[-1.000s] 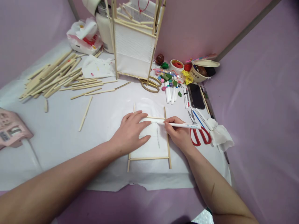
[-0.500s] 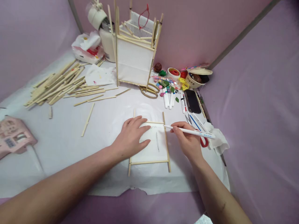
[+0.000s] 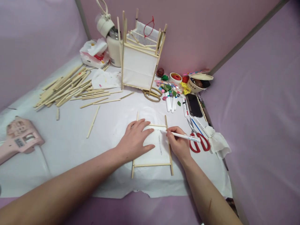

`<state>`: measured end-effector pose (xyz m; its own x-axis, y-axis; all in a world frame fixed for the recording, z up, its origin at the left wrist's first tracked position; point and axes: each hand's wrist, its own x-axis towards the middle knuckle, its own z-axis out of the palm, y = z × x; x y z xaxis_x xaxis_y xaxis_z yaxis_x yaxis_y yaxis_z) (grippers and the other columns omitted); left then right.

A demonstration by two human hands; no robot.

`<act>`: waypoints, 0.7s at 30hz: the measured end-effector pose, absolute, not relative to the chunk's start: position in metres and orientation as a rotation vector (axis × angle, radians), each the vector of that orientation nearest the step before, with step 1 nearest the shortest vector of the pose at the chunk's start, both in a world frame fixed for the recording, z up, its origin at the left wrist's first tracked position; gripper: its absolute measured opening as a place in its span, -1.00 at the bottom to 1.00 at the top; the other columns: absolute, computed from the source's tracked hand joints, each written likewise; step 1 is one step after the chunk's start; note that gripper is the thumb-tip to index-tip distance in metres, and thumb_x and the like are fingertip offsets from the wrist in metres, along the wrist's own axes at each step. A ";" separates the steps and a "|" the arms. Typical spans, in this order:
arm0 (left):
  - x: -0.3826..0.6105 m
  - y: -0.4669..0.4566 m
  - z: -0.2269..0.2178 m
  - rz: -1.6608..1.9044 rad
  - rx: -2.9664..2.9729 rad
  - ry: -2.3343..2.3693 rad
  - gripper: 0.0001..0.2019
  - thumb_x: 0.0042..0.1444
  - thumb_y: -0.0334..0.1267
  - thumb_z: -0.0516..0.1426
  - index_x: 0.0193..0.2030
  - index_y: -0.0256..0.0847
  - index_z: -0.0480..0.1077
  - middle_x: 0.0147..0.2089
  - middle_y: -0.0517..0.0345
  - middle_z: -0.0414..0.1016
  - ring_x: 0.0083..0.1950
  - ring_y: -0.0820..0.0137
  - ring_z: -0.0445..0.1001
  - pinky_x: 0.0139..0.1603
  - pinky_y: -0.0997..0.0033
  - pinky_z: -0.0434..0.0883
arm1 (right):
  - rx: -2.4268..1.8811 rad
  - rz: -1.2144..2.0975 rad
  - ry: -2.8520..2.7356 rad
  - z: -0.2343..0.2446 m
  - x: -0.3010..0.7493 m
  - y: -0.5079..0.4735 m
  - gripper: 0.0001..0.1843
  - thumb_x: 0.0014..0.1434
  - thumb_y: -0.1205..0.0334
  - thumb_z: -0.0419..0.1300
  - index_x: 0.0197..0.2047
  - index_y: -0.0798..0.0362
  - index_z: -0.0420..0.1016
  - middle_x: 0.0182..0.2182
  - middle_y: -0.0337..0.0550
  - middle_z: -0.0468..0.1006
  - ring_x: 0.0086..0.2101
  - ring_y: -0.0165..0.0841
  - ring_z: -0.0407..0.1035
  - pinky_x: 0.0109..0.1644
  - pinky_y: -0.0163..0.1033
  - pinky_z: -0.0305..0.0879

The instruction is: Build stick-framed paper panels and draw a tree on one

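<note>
A small wooden stick frame with white paper (image 3: 161,156) lies flat on the white sheet. My left hand (image 3: 136,139) rests flat on the paper's left part, fingers stretched out. My right hand (image 3: 178,144) pinches a white pen (image 3: 184,136) whose tip touches the paper near its top right corner. A thin dark drawn line runs down the paper between the hands.
Red-handled scissors (image 3: 199,141) and a crumpled tissue (image 3: 219,145) lie right of my right hand. Markers (image 3: 170,101), a black phone (image 3: 194,105), bowls and a stick lantern (image 3: 140,61) stand behind. Loose wooden sticks (image 3: 67,89) lie far left, a pink glue gun (image 3: 20,137) at the left edge.
My right hand pulled the pen back off the frame half a second ago and has now returned its tip to the paper. The left hand stayed flat on the paper.
</note>
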<state>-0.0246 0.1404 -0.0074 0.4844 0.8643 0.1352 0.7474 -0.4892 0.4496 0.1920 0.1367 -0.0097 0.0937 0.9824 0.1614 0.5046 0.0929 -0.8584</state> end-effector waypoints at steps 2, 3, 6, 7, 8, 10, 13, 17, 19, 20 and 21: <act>-0.024 0.141 -0.008 0.488 2.409 1.360 -0.50 0.11 -0.07 0.30 0.17 -0.15 0.44 0.38 -0.10 0.28 0.47 0.01 0.09 0.41 -0.15 0.07 | -1.521 0.712 -1.559 -0.010 0.193 0.137 -0.91 0.18 0.21 0.20 -0.31 0.00 0.51 -0.44 -0.26 0.56 -0.39 -0.33 0.43 -0.27 -0.24 0.33; -0.024 0.141 -0.008 0.483 2.410 1.361 -0.50 0.11 -0.07 0.30 0.17 -0.15 0.44 0.38 -0.10 0.28 0.47 0.01 0.09 0.41 -0.15 0.07 | -1.517 0.711 -1.569 -0.011 0.193 0.137 -0.91 0.19 0.21 0.19 -0.31 0.00 0.51 -0.44 -0.25 0.56 -0.39 -0.33 0.43 -0.27 -0.24 0.33; -0.023 0.141 -0.008 0.469 2.415 1.357 -0.50 0.12 -0.06 0.30 0.18 -0.15 0.44 0.38 -0.10 0.28 0.47 0.01 0.09 0.41 -0.16 0.07 | -1.509 0.706 -1.591 -0.013 0.194 0.137 -0.90 0.20 0.20 0.19 -0.30 0.00 0.51 -0.41 -0.23 0.58 -0.38 -0.32 0.45 -0.26 -0.23 0.34; -0.023 0.142 -0.008 0.469 2.418 1.356 -0.50 0.12 -0.06 0.30 0.18 -0.15 0.44 0.38 -0.10 0.28 0.47 0.01 0.09 0.41 -0.16 0.07 | -1.509 0.703 -1.595 -0.013 0.194 0.137 -0.90 0.20 0.20 0.19 -0.30 0.00 0.52 -0.40 -0.23 0.58 -0.37 -0.32 0.45 -0.25 -0.22 0.34; -0.023 0.142 -0.008 0.470 2.421 1.356 -0.50 0.12 -0.05 0.30 0.18 -0.15 0.44 0.38 -0.10 0.28 0.47 0.01 0.09 0.41 -0.15 0.07 | -1.511 0.702 -1.597 -0.014 0.194 0.137 -0.90 0.20 0.20 0.19 -0.30 0.00 0.52 -0.40 -0.22 0.59 -0.36 -0.31 0.46 -0.24 -0.22 0.35; -0.024 0.142 -0.008 0.475 2.427 1.355 -0.49 0.11 -0.05 0.30 0.18 -0.16 0.44 0.38 -0.11 0.28 0.47 0.00 0.09 0.40 -0.15 0.08 | -1.513 0.702 -1.601 -0.014 0.194 0.137 -0.91 0.20 0.21 0.19 -0.30 -0.01 0.52 -0.39 -0.22 0.59 -0.35 -0.30 0.47 -0.23 -0.21 0.35; -0.024 0.142 -0.009 0.488 2.438 1.350 -0.48 0.11 -0.05 0.31 0.18 -0.16 0.44 0.38 -0.11 0.28 0.46 0.00 0.10 0.40 -0.15 0.08 | -1.518 0.691 -1.618 -0.013 0.194 0.137 -0.90 0.21 0.21 0.19 -0.30 -0.01 0.52 -0.38 -0.21 0.60 -0.33 -0.29 0.47 -0.20 -0.20 0.36; -0.024 0.142 -0.009 0.487 2.438 1.350 -0.48 0.11 -0.05 0.31 0.18 -0.17 0.44 0.38 -0.12 0.29 0.46 -0.01 0.11 0.40 -0.15 0.09 | -1.525 0.653 -1.651 -0.012 0.194 0.137 -0.89 0.22 0.20 0.19 -0.30 -0.01 0.52 -0.37 -0.20 0.60 -0.32 -0.29 0.47 -0.19 -0.19 0.37; -0.024 0.142 -0.008 0.483 2.434 1.353 -0.48 0.11 -0.05 0.31 0.19 -0.17 0.44 0.38 -0.12 0.29 0.46 -0.01 0.10 0.40 -0.16 0.09 | -1.527 0.638 -1.656 -0.012 0.194 0.137 -0.90 0.22 0.20 0.19 -0.30 -0.01 0.52 -0.37 -0.20 0.60 -0.32 -0.29 0.47 -0.19 -0.19 0.37; -0.024 0.143 -0.007 0.482 2.433 1.352 -0.48 0.11 -0.05 0.31 0.19 -0.17 0.44 0.38 -0.12 0.29 0.46 -0.02 0.10 0.40 -0.16 0.09 | -1.527 0.633 -1.657 -0.012 0.194 0.137 -0.90 0.22 0.20 0.19 -0.29 -0.01 0.52 -0.37 -0.21 0.60 -0.32 -0.29 0.47 -0.19 -0.19 0.37; -0.023 0.143 -0.007 0.483 2.431 1.352 -0.48 0.11 -0.05 0.31 0.19 -0.17 0.44 0.37 -0.13 0.29 0.46 -0.02 0.10 0.40 -0.17 0.08 | -1.527 0.631 -1.657 -0.011 0.194 0.137 -0.90 0.22 0.20 0.19 -0.29 -0.01 0.52 -0.37 -0.21 0.60 -0.32 -0.29 0.47 -0.19 -0.19 0.37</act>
<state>-0.0234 0.1426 -0.0071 0.4960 0.8575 0.1370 0.7502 -0.5026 0.4296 0.1942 0.1367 -0.0114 0.0264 0.9772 0.2107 0.5897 0.1549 -0.7926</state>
